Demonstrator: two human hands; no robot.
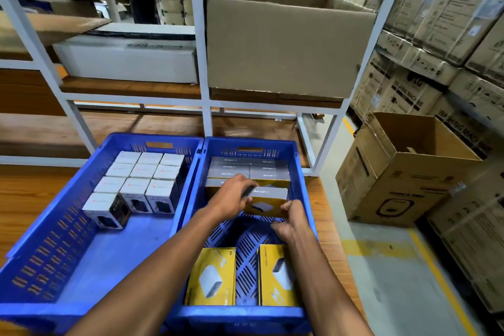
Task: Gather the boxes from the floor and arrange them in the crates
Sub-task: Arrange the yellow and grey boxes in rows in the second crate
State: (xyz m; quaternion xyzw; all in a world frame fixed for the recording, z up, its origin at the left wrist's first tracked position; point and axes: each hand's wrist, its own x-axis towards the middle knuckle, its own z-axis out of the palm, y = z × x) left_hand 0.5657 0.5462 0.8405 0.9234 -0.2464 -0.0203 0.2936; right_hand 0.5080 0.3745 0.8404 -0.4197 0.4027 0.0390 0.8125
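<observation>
Two blue crates stand side by side on a wooden platform. The left crate holds several white boxes packed upright at its far end. In the right crate, several grey-topped yellow boxes line the far wall. My left hand grips the top left of one yellow box standing against that row. My right hand holds the same box at its lower right corner. Two more yellow boxes lie flat near the front wall, one left, one right.
A white metal shelving rack rises behind the crates with a large brown carton and a white box on it. An open carton stands on the floor at right, before stacked washing-machine cartons.
</observation>
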